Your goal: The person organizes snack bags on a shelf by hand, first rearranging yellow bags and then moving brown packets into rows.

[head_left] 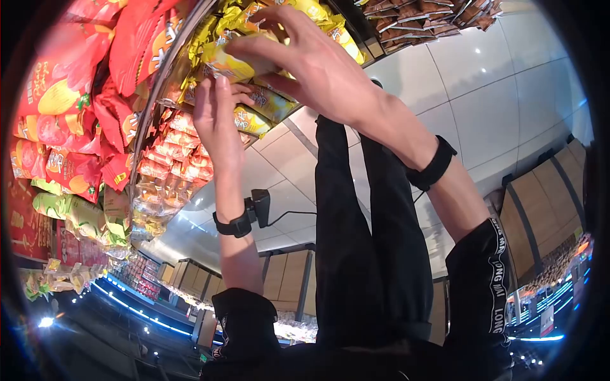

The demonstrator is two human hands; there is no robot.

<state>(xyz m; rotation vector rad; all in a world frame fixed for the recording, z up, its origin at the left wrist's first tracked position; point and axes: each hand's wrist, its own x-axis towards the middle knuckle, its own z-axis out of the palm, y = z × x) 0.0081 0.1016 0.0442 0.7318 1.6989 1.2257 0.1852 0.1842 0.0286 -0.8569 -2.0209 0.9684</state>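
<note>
- We look down on pale shop floor tiles (495,95), with a metal-edged shelf (154,101) curving in at the upper left; the fisheye bends everything and the corners are black
- The right hand (311,60) reaches across to the shelf's front; its fingers (254,46) are curled over a yellow packet (225,63) with the thumb beneath, clamped on it; the print is too blurred to read
- The left hand (216,117) lies just below, its fingers straight and side by side, flat against the other yellow packets (264,108); its palm is hidden from us
- Red bags (70,95) crowd the left and are cut off at the edge; brown packets (426,16) show only partly at the top
- Black trousers (368,241) stand between the forearms; a small wrist camera (257,206) sits on the left wrist
</note>
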